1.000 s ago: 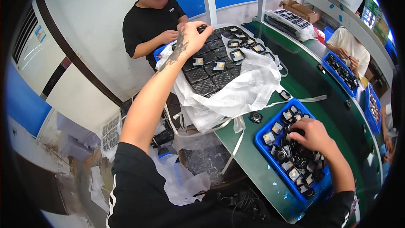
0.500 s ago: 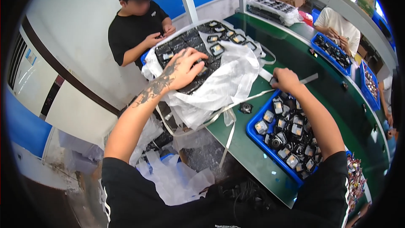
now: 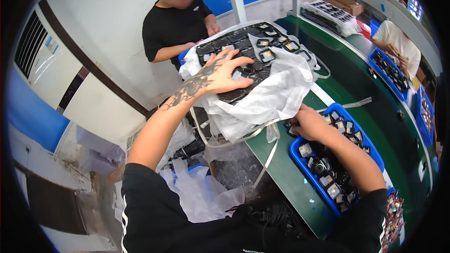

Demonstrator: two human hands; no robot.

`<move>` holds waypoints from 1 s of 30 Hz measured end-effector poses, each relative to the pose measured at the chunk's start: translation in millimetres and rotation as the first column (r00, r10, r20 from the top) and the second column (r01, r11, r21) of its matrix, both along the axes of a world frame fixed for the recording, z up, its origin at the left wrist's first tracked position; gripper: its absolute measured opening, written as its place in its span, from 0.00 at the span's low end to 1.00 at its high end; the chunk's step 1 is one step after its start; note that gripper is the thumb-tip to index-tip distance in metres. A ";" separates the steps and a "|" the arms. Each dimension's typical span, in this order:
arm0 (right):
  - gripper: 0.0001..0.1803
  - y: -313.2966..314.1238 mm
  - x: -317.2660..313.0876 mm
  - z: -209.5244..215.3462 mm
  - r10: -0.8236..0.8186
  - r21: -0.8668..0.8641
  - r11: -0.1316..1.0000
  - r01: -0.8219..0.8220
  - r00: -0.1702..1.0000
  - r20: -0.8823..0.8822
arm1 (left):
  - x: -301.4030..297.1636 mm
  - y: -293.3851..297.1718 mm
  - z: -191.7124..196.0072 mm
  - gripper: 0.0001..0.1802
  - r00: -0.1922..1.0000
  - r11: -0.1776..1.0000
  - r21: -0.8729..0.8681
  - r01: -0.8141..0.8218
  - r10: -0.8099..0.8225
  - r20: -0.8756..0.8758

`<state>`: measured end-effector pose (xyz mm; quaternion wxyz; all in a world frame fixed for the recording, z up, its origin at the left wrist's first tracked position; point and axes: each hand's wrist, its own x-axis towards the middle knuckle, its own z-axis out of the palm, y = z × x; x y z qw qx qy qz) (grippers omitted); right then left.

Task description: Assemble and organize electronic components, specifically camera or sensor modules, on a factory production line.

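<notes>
My left hand (image 3: 225, 76) is spread over a black tray (image 3: 234, 94) on the pile at the far side of the table. Its thumb and fingers are apart, around a small black watch-like part (image 3: 244, 70) in the tray. My right hand (image 3: 307, 122) is bent down at the left rim of a blue bin (image 3: 294, 149). The fingers are closed at a black watch-like part (image 3: 291, 130), which they partly hide. Many similar black parts with pale square faces (image 3: 333, 190) lie heaped in the bin. More of them (image 3: 267, 55) sit on the tray's right side.
Crumpled white plastic sheeting (image 3: 267, 98) drapes the tray, and a pale strap (image 3: 266, 161) hangs below it. A person in black (image 3: 176, 28) stands beyond. On the right, a person in a white top (image 3: 398, 42) works at another blue bin (image 3: 389, 75) beside the green surface.
My right hand has moved from the strip beyond the bin down toward me, onto the loose part by the bin's corner. My left hand's fingers have spread wider. The whole view has shifted.
</notes>
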<state>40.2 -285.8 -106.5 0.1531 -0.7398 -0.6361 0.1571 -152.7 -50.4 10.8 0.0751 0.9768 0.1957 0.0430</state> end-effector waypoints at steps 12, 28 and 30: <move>0.17 2.5 -19.3 -3.2 -0.025 0.007 1.000 0.024 0.990 0.140 | 9.2 15.0 -16.9 0.21 0.942 0.981 0.171 0.091 -0.140 0.306; 0.18 12.4 -41.9 -2.5 -0.039 -0.095 0.994 0.061 0.975 0.217 | 12.5 6.0 -11.5 0.25 0.964 0.985 0.161 0.055 -0.095 0.249; 0.17 11.3 -47.1 0.9 -0.071 -0.029 0.996 0.083 0.949 0.308 | 11.8 3.3 -15.5 0.24 0.951 0.944 0.328 -0.030 -0.074 0.301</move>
